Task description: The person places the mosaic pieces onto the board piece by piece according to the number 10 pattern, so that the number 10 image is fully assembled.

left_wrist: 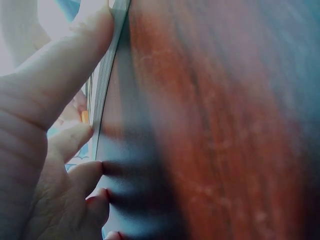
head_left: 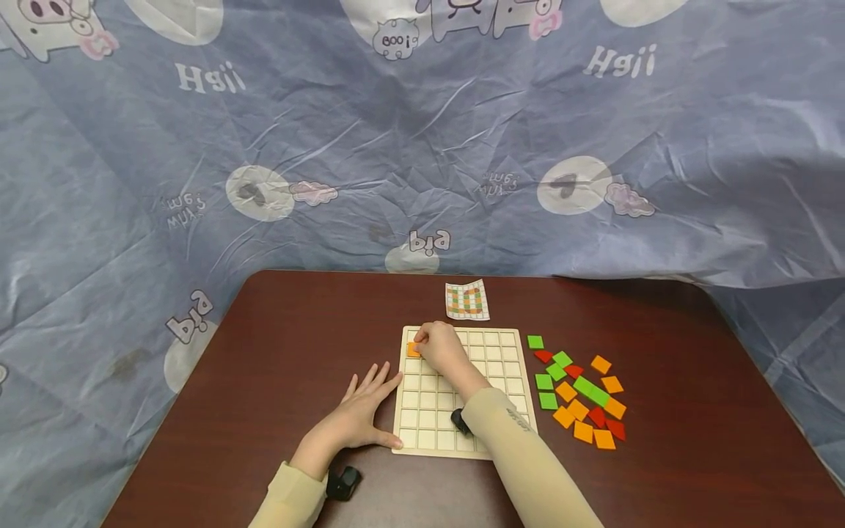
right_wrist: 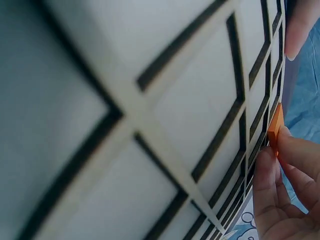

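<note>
Near the far-left corner of the board [head_left: 409,419], an orange square [head_left: 413,350], pinched by the right hand [head_left: 445,352], is apparently being seated; alignment seems needed next. The left hand [head_left: 356,416] is being held spread.

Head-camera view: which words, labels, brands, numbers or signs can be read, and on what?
"Hgii", twice: wrinkled blue printed fabric backdrop.
"BOO¡": same backdrop.
Flipped lettering, possibly "pig", twice: backdrop.
Other flipped lettering: backdrop, too faint to read.
Dark print: cream fabric right sleeve, too small to read.
</note>
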`<state>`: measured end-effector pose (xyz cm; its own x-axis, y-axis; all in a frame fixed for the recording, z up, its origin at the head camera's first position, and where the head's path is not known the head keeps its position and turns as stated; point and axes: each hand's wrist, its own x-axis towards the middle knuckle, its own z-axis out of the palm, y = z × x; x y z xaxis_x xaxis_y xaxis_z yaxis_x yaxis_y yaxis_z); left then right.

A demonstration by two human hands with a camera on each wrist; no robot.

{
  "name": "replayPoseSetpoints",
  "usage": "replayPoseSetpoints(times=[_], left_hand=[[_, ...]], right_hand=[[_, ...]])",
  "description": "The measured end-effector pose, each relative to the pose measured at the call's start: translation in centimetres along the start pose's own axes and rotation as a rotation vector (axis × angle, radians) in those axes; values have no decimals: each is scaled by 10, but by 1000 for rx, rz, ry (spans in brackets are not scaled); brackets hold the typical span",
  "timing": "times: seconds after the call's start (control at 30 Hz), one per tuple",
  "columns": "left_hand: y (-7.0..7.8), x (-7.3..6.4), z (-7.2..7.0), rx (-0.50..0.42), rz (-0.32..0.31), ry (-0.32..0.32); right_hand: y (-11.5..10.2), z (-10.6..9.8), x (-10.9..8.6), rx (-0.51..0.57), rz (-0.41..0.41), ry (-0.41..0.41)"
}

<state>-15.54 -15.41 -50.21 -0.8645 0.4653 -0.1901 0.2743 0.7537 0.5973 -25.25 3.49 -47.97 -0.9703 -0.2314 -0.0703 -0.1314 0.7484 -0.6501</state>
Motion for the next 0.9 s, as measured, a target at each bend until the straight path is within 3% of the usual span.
replayPoseSetpoints(times=[0.53,0.73,0.9], left_hand=[[1,1,1,16,14,12],[1,0,2,17,17,19],[1,0,2,16,13,21]], right_hand=[[-8,2,-4,-54,-21,49],[-1,-7,-10,63,26,34],[12,-33,-20,182,82,75]])
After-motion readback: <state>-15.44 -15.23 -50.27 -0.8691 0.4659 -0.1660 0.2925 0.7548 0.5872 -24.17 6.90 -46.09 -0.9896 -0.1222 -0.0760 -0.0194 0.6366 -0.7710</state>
